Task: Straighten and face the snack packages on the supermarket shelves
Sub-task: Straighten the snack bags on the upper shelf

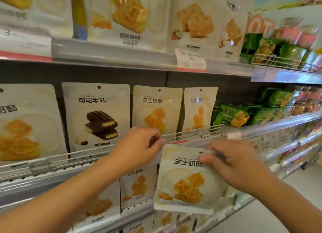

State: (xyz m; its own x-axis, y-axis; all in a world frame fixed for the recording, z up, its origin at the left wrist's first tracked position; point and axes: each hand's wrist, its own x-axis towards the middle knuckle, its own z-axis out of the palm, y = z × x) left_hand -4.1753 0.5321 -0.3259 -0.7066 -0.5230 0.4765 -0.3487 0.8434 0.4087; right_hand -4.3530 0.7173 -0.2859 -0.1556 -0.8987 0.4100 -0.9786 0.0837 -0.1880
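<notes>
I hold a white cheese-pastry pouch (189, 180) in front of the shelves, upright and facing me. My left hand (139, 145) pinches its top left corner. My right hand (231, 161) grips its top right edge, thumb on the front. Behind it on the middle shelf stand a matching cheese pouch (156, 110), a narrower cheese pouch turned slightly sideways (199, 109), and a cocoa-milk pouch with dark cakes (97, 114). The held pouch hangs below the middle shelf's wire rail (188, 133).
Another cheese pouch (26, 123) stands at far left. The top shelf holds larger white pastry pouches (127, 14). Green snack packs (233, 116) fill the shelves to the right. More white pouches (137, 187) stand on the lower shelf. An aisle floor (278, 206) lies at lower right.
</notes>
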